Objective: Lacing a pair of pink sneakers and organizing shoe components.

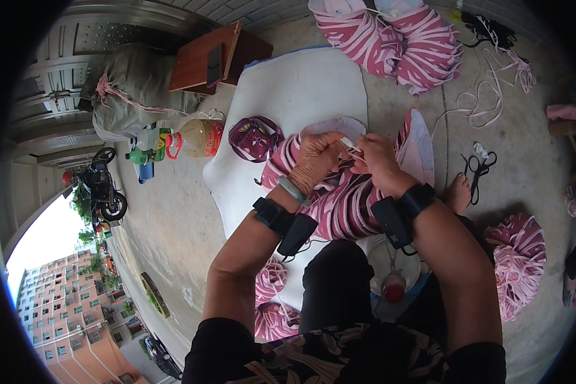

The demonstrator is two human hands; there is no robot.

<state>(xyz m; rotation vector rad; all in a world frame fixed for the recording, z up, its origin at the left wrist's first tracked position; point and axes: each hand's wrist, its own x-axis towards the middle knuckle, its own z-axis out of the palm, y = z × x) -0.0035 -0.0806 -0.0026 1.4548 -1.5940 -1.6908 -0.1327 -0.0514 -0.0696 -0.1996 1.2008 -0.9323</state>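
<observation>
My left hand (319,159) and my right hand (379,161) are close together in front of me, both with closed fingers. Between them they pinch a narrow white strip (349,143). Right under the hands lies a thick bundle of pink-and-white striped fabric pieces (342,210), layered and curved over my lap. Its pale flat end shows beyond my right hand. The hands hide the middle of the bundle. A pale green bangle (292,190) circles my left wrist, and black strapped devices sit on both forearms.
A white sheet (301,80) spreads under the work, with a small purple bag (256,138) on it. More striped bundles (429,54) lie at the far right and another bundle (517,265) at the right. Black-handled scissors (479,168) rest near my bare foot (458,194). A large jug (201,138) stands left.
</observation>
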